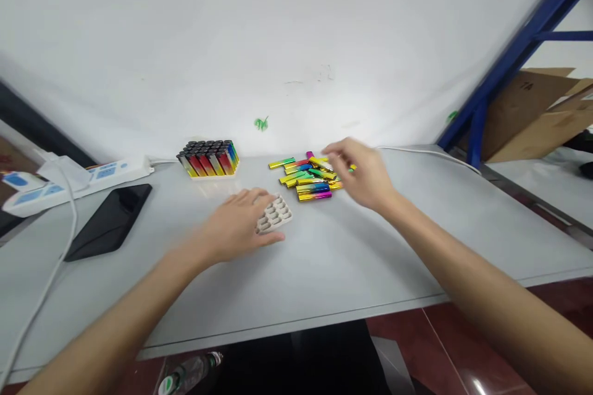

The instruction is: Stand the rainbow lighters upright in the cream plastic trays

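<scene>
My left hand [238,225] pins the tray [278,216] at centre frame, fingers spread flat to steady it. My right hand [365,176] hovers over the lighters [306,182], too blurred to tell its fingers' state.

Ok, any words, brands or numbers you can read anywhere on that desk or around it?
Nothing reads clearly.
Power strip: blue panels, print too blurred.
Cardboard: faint dark mark, too blurred to read.
Bottle: green label, unreadable.
Wall: green scribble, not letters.
</scene>
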The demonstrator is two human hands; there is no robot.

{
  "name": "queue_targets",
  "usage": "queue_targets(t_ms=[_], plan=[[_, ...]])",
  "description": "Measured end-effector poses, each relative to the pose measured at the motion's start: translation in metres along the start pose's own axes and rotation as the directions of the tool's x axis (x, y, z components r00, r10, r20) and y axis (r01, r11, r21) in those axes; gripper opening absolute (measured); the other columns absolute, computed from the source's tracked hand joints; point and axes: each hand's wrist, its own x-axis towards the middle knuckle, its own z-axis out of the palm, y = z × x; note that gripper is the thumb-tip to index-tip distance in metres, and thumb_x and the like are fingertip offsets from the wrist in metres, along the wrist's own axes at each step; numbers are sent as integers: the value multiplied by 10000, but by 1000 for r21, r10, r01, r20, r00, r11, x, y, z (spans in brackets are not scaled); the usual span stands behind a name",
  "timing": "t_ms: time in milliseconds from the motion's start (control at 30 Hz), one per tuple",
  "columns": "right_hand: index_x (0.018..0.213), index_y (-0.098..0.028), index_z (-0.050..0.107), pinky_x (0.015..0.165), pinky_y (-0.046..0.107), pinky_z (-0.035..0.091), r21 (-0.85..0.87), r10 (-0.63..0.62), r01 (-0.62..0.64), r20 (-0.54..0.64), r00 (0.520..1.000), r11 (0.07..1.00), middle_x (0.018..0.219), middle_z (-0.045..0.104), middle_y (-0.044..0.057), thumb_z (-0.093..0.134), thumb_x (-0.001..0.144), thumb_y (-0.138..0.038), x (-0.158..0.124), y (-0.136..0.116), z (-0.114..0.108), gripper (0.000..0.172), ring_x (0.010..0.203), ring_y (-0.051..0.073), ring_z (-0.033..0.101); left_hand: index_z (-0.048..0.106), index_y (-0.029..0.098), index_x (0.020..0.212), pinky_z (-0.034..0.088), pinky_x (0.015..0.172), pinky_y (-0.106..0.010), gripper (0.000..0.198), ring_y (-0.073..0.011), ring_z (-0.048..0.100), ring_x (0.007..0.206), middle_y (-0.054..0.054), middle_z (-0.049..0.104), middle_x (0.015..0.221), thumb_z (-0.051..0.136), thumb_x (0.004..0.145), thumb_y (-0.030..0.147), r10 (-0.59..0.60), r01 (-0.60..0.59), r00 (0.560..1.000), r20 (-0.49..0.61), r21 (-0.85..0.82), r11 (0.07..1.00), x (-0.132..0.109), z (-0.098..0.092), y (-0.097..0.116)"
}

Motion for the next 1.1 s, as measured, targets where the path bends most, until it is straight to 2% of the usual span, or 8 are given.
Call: queue_targets(t_ms=[167, 300, 467, 600, 700, 867, 967, 1100], plan=[[1072, -188, 725, 899, 430, 481, -443, -122, 187, 171, 978, 877, 1090, 669, 137, 562, 992, -385, -2, 32, 33, 269, 1024, 300, 606, 653, 215, 1231, 473, 1063, -509, 436, -326, 588, 1193, -134, 613, 1324, 649, 896, 494, 170, -171, 985, -37, -11, 985, 30, 32, -3], [1145, -196, 717, 942, 465, 468, -492, -74, 177, 222, 972, 852, 1173, 666, 144, 642, 934, -433, -8, 46, 30, 325, 1114, 338, 577, 647, 239, 1218, 473, 1056, -491, 417, -296, 582, 1169, -104, 621, 1296, 693, 883, 482, 251, -260, 965, -80, -141, 955, 26, 34, 1], [961, -202, 681, 830, 418, 469, -433, -18, 128, 249, 968, 892, 1027, 701, 105, 669, 926, -401, -5, 46, 20, 203, 1026, 300, 590, 648, 260, 1220, 471, 1055, -467, 419, -279, 571, 1180, -81, 635, 1285, 745, 865, 459, 304, -312, 950, -74, -252, 916, 16, 32, 1], [879, -222, 624, 791, 389, 462, -259, 40, 6, 171, 984, 966, 968, 697, 66, 753, 850, -386, -7, 43, 22, 211, 970, 270, 598, 654, 259, 1220, 486, 1042, -457, 427, -273, 579, 1170, -82, 644, 1278, 760, 858, 461, 311, -323, 946, -87, -294, 899, 15, 34, 3], [899, -226, 580, 825, 395, 483, 70, 152, -160, 108, 982, 985, 1006, 712, 57, 760, 833, -416, -10, 36, 23, 270, 938, 240, 638, 665, 262, 1209, 490, 1038, -461, 380, -272, 592, 1158, -77, 670, 1259, 729, 884, 448, 298, -315, 949, -100, -306, 898, 15, 34, 3], [930, -254, 472, 752, 360, 529, 587, 301, -307, 111, 947, 749, 846, 696, -11, 711, 880, -444, -11, 20, 26, 310, 758, 174, 666, 685, 248, 1170, 479, 1075, -461, 282, -253, 627, 1177, -65, 720, 1250, 664, 937, 405, 272, -309, 951, -148, -376, 873, 13, 34, 2], [937, -279, 458, 489, 256, 398, 674, 394, -367, 121, 911, 642, 704, 574, -83, 728, 858, -444, -10, 15, 28, 326, 501, 104, 496, 693, 250, 1147, 490, 1074, -459, 243, -250, 648, 1169, -61, 741, 1238, 645, 946, 377, 263, -306, 951, -161, -399, 864, 13, 34, 2], [889, -259, 490, 413, 227, 188, 701, 457, -419, 149, 877, 577, 682, 474, -83, 735, 835, -515, -9, 16, 28, 358, 442, 57, 295, 690, 246, 1133, 524, 1015, -427, 231, -234, 664, 1124, -55, 763, 1172, 590, 977, 384, 245, -319, 943, -227, -403, 858, 16, 35, -2]])
